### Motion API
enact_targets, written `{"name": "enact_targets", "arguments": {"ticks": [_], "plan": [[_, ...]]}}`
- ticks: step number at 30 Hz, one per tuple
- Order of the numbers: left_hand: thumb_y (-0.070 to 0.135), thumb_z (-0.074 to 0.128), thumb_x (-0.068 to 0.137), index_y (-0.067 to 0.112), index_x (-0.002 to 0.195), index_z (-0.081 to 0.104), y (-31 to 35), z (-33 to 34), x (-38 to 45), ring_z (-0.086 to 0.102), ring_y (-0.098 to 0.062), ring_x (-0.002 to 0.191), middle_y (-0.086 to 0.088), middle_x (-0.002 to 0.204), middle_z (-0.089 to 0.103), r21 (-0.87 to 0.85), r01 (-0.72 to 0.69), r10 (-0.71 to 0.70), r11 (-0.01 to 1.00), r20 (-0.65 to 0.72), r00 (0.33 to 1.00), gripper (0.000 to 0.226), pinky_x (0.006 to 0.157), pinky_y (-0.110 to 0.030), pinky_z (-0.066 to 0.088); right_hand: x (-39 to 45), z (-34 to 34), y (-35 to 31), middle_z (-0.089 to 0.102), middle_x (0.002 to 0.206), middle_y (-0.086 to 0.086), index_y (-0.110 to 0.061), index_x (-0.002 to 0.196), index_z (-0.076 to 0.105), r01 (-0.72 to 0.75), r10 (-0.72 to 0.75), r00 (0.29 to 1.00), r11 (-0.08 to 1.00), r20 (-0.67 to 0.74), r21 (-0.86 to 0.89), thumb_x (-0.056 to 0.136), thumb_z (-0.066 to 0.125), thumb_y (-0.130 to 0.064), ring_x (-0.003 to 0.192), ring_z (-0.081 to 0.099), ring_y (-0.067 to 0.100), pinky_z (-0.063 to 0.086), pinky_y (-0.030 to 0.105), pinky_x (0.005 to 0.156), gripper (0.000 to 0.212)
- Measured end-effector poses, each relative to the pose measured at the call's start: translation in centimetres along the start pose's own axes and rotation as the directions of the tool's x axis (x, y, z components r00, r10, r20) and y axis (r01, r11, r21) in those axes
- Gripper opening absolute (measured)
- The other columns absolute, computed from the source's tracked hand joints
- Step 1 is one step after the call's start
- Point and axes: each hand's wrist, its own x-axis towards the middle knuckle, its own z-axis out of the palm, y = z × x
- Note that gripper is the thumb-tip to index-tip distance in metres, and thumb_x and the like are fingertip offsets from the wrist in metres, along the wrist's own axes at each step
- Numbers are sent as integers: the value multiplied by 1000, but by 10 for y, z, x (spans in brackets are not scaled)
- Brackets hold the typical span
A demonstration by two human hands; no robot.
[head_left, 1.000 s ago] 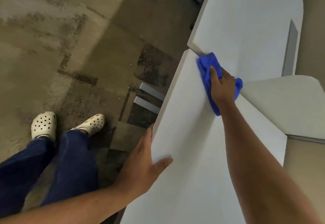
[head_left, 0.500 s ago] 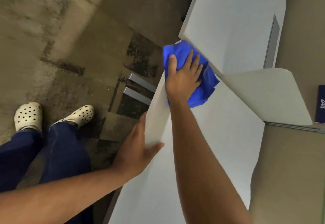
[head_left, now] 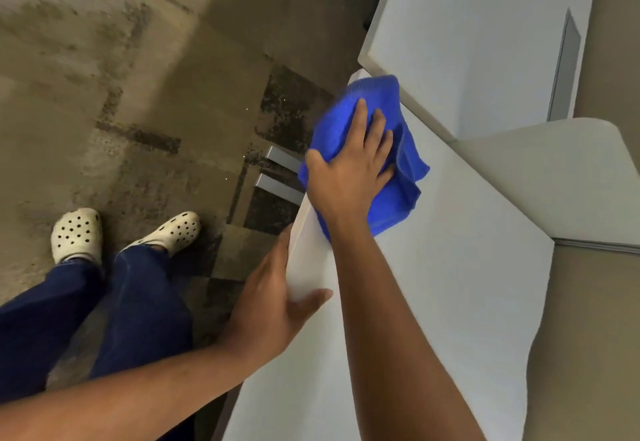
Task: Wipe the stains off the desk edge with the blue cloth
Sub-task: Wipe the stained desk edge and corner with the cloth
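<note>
Head view, with the blue cloth (head_left: 349, 118) as the landmark. The cloth lies bunched over the near-left edge of the white bench (head_left: 433, 302), draped partly onto the top and partly down the side, so it seems placed to rub the rim itself and not the flat surface. The right hand (head_left: 349, 174) presses flat on top of the cloth, its fingers (head_left: 362, 118) spread and nearly straight; they pin the fabric down with the palm, and the thumb hooks over the cloth's outer side at the edge. That flat hold likely serves to push the cloth along the edge under pressure. Nearer the camera than the cloth, the left hand (head_left: 273, 305) clamps the same bench edge, thumb on top and fingers curled out of sight underneath, probably to brace the body while wiping. No stain is visible on the edge around the cloth; anything under it is hidden. Beyond the cloth, a second white bench (head_left: 467, 42) meets the first.

Count: one cloth, two hands, two bench tops, two pale perforated clogs (head_left: 78, 232) on the floor (head_left: 138, 77) left of the cloth.
</note>
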Motion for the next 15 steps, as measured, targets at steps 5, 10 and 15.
{"name": "enact_targets", "arguments": {"ticks": [5, 10, 15], "plan": [[62, 78, 80, 51, 153, 24, 8, -1, -3, 60, 2, 116, 24, 137, 56, 23, 37, -37, 999, -8, 999, 91, 83, -12, 55, 77, -21, 1, 45, 160, -6, -35, 141, 59, 291, -292, 956, 955, -6, -56, 92, 59, -36, 145, 42, 20, 27, 51, 125, 49], [50, 82, 81, 51, 152, 28, 10, -1, -1, 57, 6, 116, 27, 139, 55, 22, 51, -51, 998, -6, 999, 89, 86, -13, 48, 107, -21, 23, 68, 127, -3, -26, 128, 68, 499, -499, 864, 866, -65, -8, 97, 53, -46, 102, 55, 8, 50, 37, 101, 40], [52, 81, 82, 47, 155, 27, 8, 0, -1, 48, 17, 123, 30, 145, 51, 12, 39, -40, 999, 20, 999, 91, 80, 1, 39, 105, -35, 112, 66, 132, -9, -21, 140, 61, 354, -337, 933, 924, -130, 148, 102, 50, -58, 116, 53, 1, 43, 31, 110, 54]]}}
